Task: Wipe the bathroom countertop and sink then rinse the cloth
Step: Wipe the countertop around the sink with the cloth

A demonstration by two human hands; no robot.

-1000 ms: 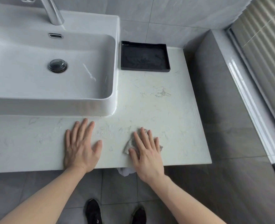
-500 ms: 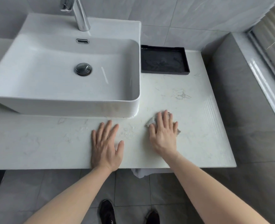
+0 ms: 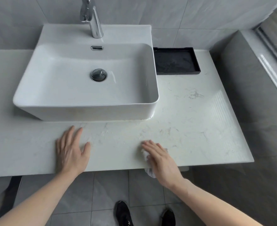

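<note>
A white marble-look countertop [image 3: 191, 128] carries a white rectangular vessel sink [image 3: 85, 101] with a chrome faucet [image 3: 93, 22] and a dark drain plug [image 3: 99, 75]. My right hand [image 3: 160, 159] lies flat on a small white cloth [image 3: 145, 154] at the counter's front edge; part of the cloth hangs over the edge below the hand. Left of it, my left hand [image 3: 70, 150] rests flat on the counter in front of the sink, fingers spread and holding nothing.
A black shallow tray [image 3: 175, 61] sits at the back of the counter, right of the sink. A grey tiled ledge [image 3: 248, 95] and a window with blinds bound the right side. Grey floor tiles and my black shoes [image 3: 123, 212] show below the counter.
My right hand has slid the cloth from near the sink's front corner back toward the front edge. The view has shifted left, showing the whole sink. My left hand stays flat on the counter.
</note>
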